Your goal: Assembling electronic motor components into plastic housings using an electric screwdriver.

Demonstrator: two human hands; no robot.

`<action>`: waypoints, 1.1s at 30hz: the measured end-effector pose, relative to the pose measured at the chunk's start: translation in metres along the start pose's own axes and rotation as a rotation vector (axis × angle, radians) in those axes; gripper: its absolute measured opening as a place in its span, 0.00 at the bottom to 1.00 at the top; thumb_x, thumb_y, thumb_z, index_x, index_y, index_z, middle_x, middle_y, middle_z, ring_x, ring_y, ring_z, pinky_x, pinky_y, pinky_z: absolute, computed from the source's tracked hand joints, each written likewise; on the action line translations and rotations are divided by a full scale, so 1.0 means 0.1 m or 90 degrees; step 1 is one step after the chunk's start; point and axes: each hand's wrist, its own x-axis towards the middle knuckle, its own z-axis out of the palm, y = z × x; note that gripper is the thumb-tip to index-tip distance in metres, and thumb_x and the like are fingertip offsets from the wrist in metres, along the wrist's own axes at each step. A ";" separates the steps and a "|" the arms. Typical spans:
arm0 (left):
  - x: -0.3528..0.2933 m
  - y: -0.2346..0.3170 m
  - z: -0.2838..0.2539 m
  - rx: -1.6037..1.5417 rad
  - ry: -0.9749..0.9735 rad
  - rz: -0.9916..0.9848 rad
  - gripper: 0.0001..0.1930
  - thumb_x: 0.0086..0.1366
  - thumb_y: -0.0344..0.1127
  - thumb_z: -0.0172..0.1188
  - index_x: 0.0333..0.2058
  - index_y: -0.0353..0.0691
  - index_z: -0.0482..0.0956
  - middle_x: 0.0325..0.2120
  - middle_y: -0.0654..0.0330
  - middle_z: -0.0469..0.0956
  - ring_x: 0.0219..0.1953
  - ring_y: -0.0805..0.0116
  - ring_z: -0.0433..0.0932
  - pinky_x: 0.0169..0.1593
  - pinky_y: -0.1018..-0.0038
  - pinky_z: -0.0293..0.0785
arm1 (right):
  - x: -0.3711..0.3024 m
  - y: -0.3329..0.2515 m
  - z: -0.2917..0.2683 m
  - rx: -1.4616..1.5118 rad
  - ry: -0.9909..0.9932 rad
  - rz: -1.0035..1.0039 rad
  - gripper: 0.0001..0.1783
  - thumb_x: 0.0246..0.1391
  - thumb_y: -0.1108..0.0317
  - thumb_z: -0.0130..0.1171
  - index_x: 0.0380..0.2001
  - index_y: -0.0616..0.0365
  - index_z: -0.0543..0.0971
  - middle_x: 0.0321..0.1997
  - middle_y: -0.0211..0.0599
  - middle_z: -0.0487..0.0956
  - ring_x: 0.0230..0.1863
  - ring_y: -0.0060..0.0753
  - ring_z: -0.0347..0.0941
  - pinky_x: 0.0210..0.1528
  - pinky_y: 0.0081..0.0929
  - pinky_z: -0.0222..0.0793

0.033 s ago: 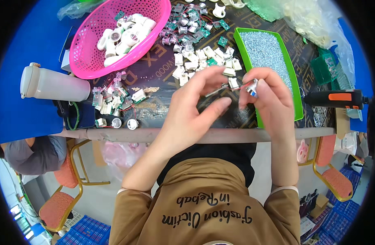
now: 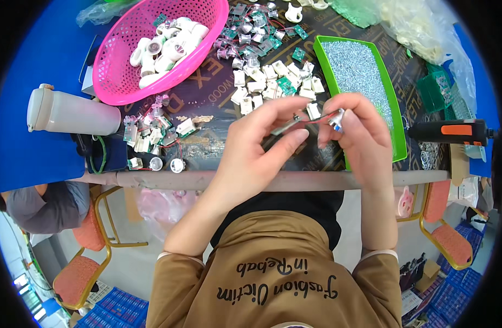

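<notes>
Between finger and thumb, my left hand grips a small flat circuit board by its edge; part of it is hidden by the fingers. Thin red and dark wires run from the board to a shiny silver reflector cup, which my right hand pinches in its fingertips. Both hands are raised over the near part of the table. Just beyond them lies a pile of white plastic battery holders, with a few green boards among them.
A pink basket of white rounded housings stands at the far left, near a white bottle. Wired reflectors and boards lie behind. A green tray of small metal pieces sits right, beside an orange-and-black tool.
The board in my left hand has turned a little and shows more plainly, and the wires look straighter. My right hand has shifted slightly with the reflector cup.
</notes>
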 end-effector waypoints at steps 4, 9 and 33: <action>-0.11 0.19 -0.07 0.041 -0.047 -0.147 0.18 0.64 0.21 0.58 0.54 0.31 0.75 0.45 0.56 0.77 0.48 0.69 0.78 0.52 0.74 0.75 | -0.19 0.18 0.00 -0.072 0.014 -0.057 0.10 0.65 0.75 0.49 0.47 0.66 0.73 0.46 0.35 0.73 0.43 0.23 0.72 0.48 0.23 0.71; -0.24 -0.03 -0.15 0.047 -0.054 -0.116 0.25 0.59 0.19 0.62 0.57 0.32 0.72 0.49 0.58 0.76 0.53 0.69 0.74 0.53 0.75 0.74 | -0.35 0.31 0.03 -0.539 0.050 -0.132 0.14 0.51 0.81 0.57 0.43 0.60 0.76 0.43 0.39 0.73 0.41 0.32 0.74 0.44 0.25 0.70; 0.60 -0.10 -0.02 0.613 -0.244 0.286 0.11 0.55 0.24 0.58 0.39 0.35 0.80 0.32 0.55 0.75 0.37 0.53 0.76 0.42 0.64 0.75 | -0.54 0.46 0.08 -0.592 0.009 -0.216 0.15 0.45 0.79 0.66 0.39 0.59 0.79 0.41 0.40 0.77 0.41 0.44 0.76 0.39 0.33 0.74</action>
